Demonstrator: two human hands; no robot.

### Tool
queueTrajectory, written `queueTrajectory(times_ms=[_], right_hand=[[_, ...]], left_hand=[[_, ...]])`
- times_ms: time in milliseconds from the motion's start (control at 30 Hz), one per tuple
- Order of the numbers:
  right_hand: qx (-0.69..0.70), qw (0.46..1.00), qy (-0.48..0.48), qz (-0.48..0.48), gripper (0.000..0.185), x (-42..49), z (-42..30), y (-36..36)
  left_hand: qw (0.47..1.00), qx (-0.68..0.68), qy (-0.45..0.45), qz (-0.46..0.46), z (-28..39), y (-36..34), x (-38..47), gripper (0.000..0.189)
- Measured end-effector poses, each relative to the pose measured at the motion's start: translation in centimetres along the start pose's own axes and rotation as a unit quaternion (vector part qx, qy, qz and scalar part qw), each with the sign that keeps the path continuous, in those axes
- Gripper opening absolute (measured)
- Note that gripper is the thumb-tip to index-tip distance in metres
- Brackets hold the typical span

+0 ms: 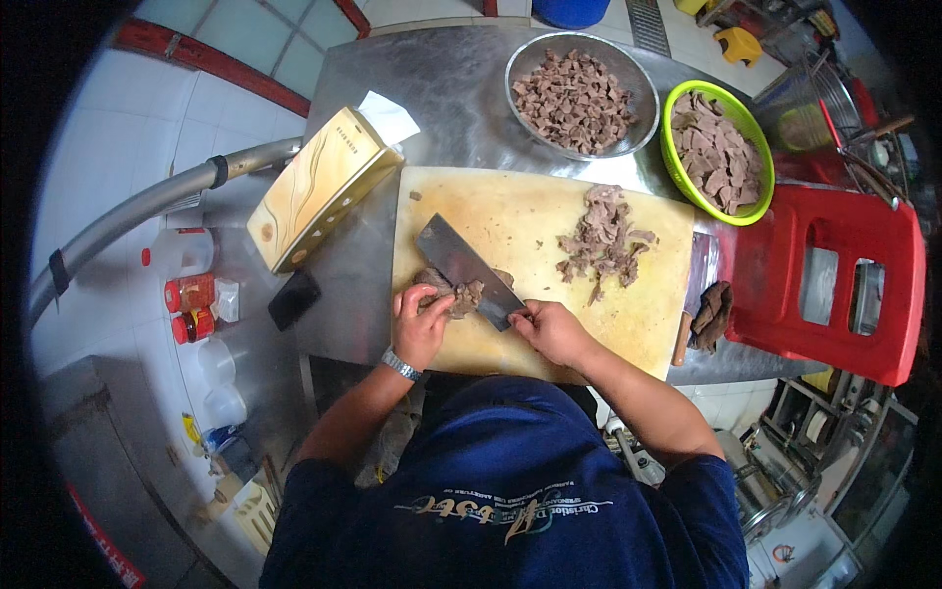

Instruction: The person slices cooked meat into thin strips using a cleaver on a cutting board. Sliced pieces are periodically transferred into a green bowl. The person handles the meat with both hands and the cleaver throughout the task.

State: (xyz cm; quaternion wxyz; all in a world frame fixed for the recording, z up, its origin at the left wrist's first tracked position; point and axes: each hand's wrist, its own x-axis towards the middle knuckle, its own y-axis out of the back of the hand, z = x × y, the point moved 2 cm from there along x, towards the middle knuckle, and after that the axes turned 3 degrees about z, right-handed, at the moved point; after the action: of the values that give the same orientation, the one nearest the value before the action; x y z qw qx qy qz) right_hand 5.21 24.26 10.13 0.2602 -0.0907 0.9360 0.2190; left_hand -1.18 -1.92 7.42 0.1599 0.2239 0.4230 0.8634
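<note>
A large cutting board [508,213], pale yellow, lies on the steel table before me. My right hand [548,331] grips a Chinese cleaver [471,269] at its near end; the handle is hidden in the hand. The wide blade slants across a piece of cooked meat [465,298], and a bit of meat shows on its far side. My left hand [421,324], with a metal watch on the wrist, rests its curled fingers on the meat just left of the blade. Farther right on the board lies a loose heap of meat scraps [607,232].
Behind the board stand a steel mesh colander [515,121] of diced meat and a green plastic basket [765,184] of sliced meat. A tissue box [316,188] and a black phone-like object [294,300] lie left. At right are a wooden-handled knife [682,339], brown cloth [712,316] and red stool [758,250].
</note>
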Motion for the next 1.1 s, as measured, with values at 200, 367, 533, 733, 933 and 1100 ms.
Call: queueTrajectory(times_ms=[200, 367, 533, 733, 933, 1100], right_hand=[[-0.017, 0.999, -0.025, 0.037, 0.024, -5.9, 0.2, 0.8], [-0.041, 0.998, -0.003, 0.057, 0.026, -4.5, 0.4, -1.0], [-0.042, 0.997, 0.013, 0.056, 0.03, 0.7, -1.9, -3.1], [-0.02, 0.998, -0.033, 0.044, 0.028, -4.0, -0.4, -2.4], [-0.043, 0.997, -0.053, 0.047, 0.027, -5.4, -1.8, -2.6], [-0.024, 0.997, -0.062, 0.043, 0.029, -5.1, -2.1, -2.5]], left_hand=[[0.999, -0.032, 0.038, -0.002, 0.2, 0.5, 0.6, 0.047], [1.0, -0.018, 0.021, -0.014, 0.1, 0.5, 0.4, 0.047], [0.999, -0.005, -0.008, -0.036, 0.2, 1.2, 0.1, 0.043], [0.998, -0.041, 0.034, -0.014, -0.6, 1.3, 0.1, 0.042], [0.993, 0.012, -0.037, -0.114, 1.8, 2.2, 3.3, 0.051], [0.961, 0.095, -0.06, -0.254, 2.6, 1.9, 5.6, 0.045]])
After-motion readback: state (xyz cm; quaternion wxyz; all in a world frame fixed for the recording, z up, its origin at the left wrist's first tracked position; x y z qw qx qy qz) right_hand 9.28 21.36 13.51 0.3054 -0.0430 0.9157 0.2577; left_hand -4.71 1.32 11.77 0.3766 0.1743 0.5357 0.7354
